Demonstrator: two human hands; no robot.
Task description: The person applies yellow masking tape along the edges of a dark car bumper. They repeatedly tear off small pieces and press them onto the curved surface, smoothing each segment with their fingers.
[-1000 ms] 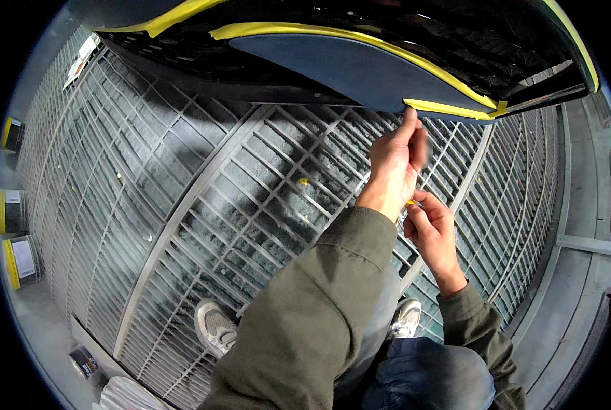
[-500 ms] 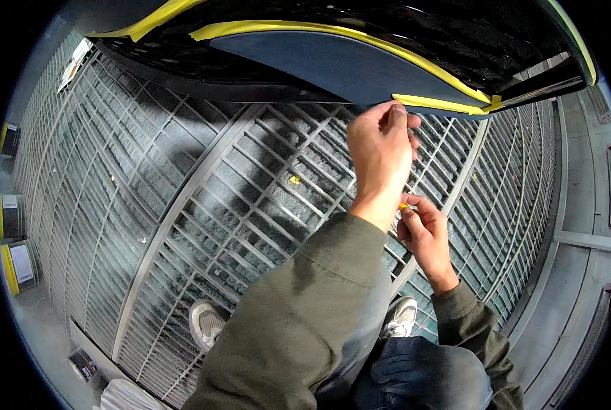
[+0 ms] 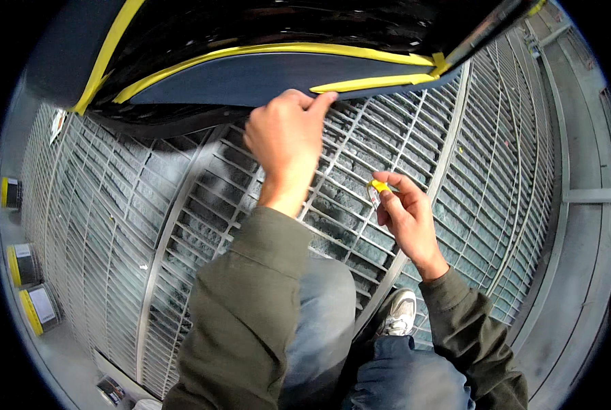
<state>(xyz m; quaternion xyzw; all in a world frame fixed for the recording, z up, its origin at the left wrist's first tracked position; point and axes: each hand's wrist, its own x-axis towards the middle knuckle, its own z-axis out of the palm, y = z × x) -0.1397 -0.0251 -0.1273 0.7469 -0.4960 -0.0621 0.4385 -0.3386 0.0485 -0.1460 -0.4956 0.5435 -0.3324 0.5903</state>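
Observation:
A dark car body panel (image 3: 210,85) spans the top of the view, its matte blue-grey section outlined with yellow masking tape. A long curved tape strip (image 3: 264,49) follows the upper border, and a shorter strip (image 3: 373,83) runs along the lower edge. My left hand (image 3: 288,137) is closed at that lower edge, thumb by the short strip's left end and fingers curled, their tips hidden. Below and to the right, my right hand (image 3: 409,215) pinches a small yellow piece with a white and red label (image 3: 376,191), apart from the panel; its exact kind is unclear.
A metal grating (image 3: 210,205) covers the floor beneath the panel. Several cans with yellow bands (image 3: 39,309) stand along the left wall side. My shoe (image 3: 397,313) rests on the grating, and a grey metal beam (image 3: 589,196) lies at the right.
My view has turned and shifted right, so panel and hands appear further left. The small yellow piece in my right hand shows more plainly. My left hand stays at the panel's lower edge.

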